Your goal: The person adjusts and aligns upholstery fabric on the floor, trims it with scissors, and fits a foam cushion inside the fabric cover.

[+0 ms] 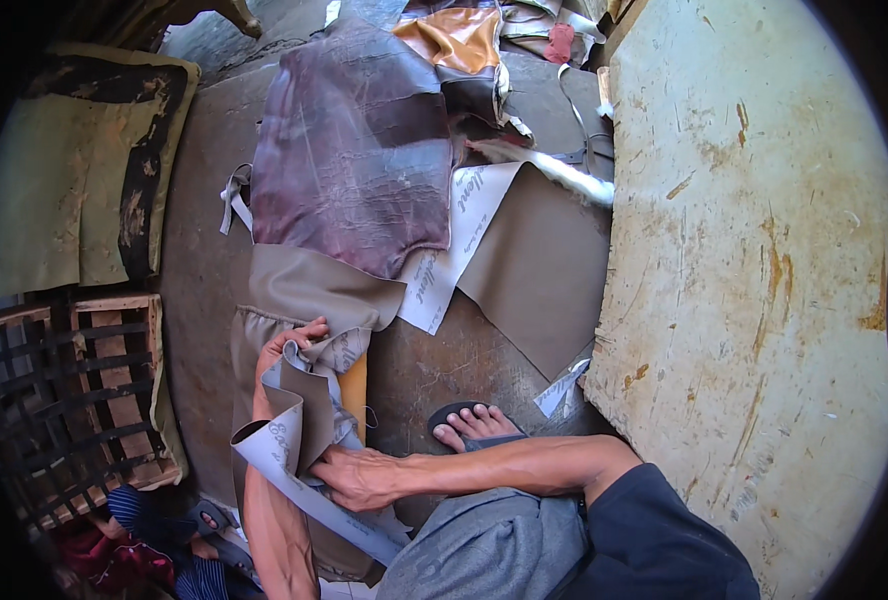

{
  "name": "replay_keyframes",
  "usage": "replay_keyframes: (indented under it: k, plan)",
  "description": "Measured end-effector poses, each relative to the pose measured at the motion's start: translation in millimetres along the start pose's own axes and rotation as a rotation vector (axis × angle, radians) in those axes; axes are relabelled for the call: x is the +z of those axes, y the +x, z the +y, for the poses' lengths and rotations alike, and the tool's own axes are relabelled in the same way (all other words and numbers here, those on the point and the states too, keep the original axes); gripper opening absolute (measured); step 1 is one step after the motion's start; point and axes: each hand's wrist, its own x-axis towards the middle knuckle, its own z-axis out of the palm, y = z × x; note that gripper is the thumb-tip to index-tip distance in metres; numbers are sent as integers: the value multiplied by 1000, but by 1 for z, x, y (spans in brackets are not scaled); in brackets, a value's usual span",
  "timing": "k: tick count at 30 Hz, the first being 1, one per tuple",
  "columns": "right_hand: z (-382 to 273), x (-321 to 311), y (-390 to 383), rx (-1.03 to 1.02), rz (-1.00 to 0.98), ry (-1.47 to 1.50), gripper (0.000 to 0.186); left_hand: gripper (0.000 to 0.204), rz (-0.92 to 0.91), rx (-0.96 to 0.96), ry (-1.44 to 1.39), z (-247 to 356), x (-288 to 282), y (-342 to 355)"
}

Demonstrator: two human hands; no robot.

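Grey-brown leatherette [316,400] with a pale printed backing lies folded in loops across my left forearm. My left hand [289,345] is at the far end of these folds, its fingers curled round an edge of the leatherette; part of the palm is hidden. Lower down, my right hand [359,478] is closed on the same material, fingertips hidden in the folds. A yellow-orange piece [354,398] shows beneath. Beyond my hands, a worn dark maroon leather piece [354,150] lies over more grey-brown leatherette.
A large pale, stained board [744,270] fills the right side. At left are a padded panel [64,180] and a wooden frame with black webbing [84,400]. Another person [154,550] is at lower left. Scissors [579,157] and scraps lie at the far right, a leatherette offcut [544,260] nearer.
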Motion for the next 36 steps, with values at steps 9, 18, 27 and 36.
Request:
replay_keyframes:
  k: [9, 18, 27, 36]
  plan:
    - [3, 14, -4, -186, -46, 124, 89, 13, -19, -39, -94, 5, -8, 0]
    - [11, 16, 8, -78, -152, 150, 89, 11, 44, -137, -176, 13, -5, -5]
    - [-15, -34, -4, 345, 421, 344, 80, 15, -30, 21, -127, -2, -12, -2]
    - [-32, -61, 9, 230, 616, 302, 57, 15, -15, 56, -5, 5, 1, 1]
